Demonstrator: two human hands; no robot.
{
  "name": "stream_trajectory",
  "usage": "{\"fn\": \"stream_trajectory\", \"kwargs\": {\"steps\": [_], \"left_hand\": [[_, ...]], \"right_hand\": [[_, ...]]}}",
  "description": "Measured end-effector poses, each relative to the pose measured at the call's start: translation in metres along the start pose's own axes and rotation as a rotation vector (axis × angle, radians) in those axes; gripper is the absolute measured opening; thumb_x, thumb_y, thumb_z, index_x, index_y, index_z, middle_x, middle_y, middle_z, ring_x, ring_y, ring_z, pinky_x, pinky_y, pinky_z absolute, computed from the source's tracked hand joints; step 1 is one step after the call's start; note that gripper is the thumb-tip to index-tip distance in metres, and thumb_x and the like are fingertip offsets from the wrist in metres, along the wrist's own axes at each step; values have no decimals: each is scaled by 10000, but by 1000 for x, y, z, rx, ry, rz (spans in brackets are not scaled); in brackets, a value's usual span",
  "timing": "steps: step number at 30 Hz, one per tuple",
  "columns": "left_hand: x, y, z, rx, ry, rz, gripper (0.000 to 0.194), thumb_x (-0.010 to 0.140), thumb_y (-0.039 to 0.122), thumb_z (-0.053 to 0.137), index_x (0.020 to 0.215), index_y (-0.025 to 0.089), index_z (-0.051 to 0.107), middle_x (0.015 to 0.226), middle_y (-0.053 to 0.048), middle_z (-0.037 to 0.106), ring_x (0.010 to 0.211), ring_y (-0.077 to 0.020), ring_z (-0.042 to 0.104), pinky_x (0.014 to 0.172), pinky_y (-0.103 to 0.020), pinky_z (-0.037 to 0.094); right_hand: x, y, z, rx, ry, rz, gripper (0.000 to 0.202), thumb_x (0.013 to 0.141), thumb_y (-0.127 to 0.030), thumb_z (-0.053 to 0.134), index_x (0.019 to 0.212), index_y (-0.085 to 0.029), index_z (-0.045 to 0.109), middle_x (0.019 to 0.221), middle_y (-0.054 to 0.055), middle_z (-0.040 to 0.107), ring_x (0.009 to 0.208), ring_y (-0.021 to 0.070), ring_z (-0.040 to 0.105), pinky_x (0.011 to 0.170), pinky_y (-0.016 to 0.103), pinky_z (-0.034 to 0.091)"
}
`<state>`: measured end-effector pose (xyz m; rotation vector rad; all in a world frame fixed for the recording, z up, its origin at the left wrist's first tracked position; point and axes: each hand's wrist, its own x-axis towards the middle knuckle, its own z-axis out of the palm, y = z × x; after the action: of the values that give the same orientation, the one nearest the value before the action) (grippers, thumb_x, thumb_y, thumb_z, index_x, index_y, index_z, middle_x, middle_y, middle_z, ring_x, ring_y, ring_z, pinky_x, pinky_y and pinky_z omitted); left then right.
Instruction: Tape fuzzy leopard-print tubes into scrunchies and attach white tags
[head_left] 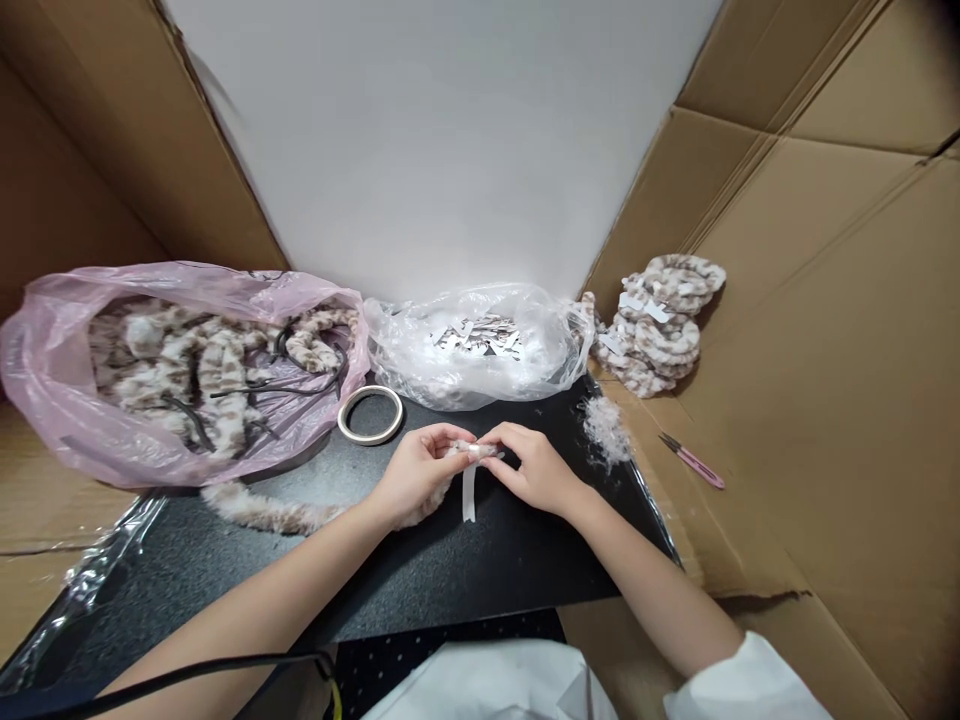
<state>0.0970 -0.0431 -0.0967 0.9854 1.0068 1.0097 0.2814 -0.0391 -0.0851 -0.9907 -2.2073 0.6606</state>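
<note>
A long, fluffy white-and-brown plush strip (262, 510) runs across the black tabletop and under my left forearm. Near its end, my left hand (420, 465) is closed, pinching it between thumb and fingers. From the other side my right hand (536, 470) pinches the tip of that same end. Between the fingertips a white band goes around the plush, and a loose piece of white tape (469, 495) hangs down from it. Part of the strip's end is hidden by the fingers. Beyond my left hand lies a roll of tape (370, 439), flat on the table.
A pink plastic bag (60, 400) at left holds plush strips with dark cords. Behind my hands, a clear bag (405, 375) contains small white pieces. At right are coiled plush strips (660, 330), a fluff pile (606, 430) and pink-handled snips (701, 468). Cardboard walls (825, 350) flank the table.
</note>
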Motion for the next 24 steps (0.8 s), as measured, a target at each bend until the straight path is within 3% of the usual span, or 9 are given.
{"fn": "stream_trajectory", "kwargs": {"steps": [5, 9, 16, 24], "left_hand": [[2, 0, -4, 62, -32, 13, 363, 577, 351, 854, 812, 133, 682, 729, -40, 686, 667, -132, 623, 647, -251, 497], [3, -2, -4, 53, -113, -27, 332, 614, 330, 836, 836, 145, 673, 751, -36, 687, 674, -124, 626, 660, -244, 500], [3, -4, -5, 160, -169, 4, 259, 647, 316, 808, 787, 145, 673, 703, -25, 671, 637, -117, 607, 610, -227, 476], [2, -1, -4, 157, -113, -6, 257, 595, 322, 834, 717, 145, 693, 717, -46, 693, 649, -139, 621, 615, -242, 489]], "right_hand": [[1, 5, 5, 110, 48, 107, 43, 813, -202, 626, 835, -171, 607, 832, 35, 648, 799, 170, 606, 748, 292, 461], [-1, 9, 8, 328, 57, 245, 78, 773, -231, 650, 779, -172, 599, 768, 5, 642, 726, 147, 600, 697, 275, 468], [-1, 11, 6, 732, -25, 558, 230, 688, -335, 726, 701, -155, 583, 628, -5, 636, 557, 113, 586, 533, 239, 474], [-1, 7, 11, 886, 16, 608, 346, 582, -359, 826, 692, -164, 561, 608, -27, 653, 515, 105, 615, 518, 231, 498]]}}
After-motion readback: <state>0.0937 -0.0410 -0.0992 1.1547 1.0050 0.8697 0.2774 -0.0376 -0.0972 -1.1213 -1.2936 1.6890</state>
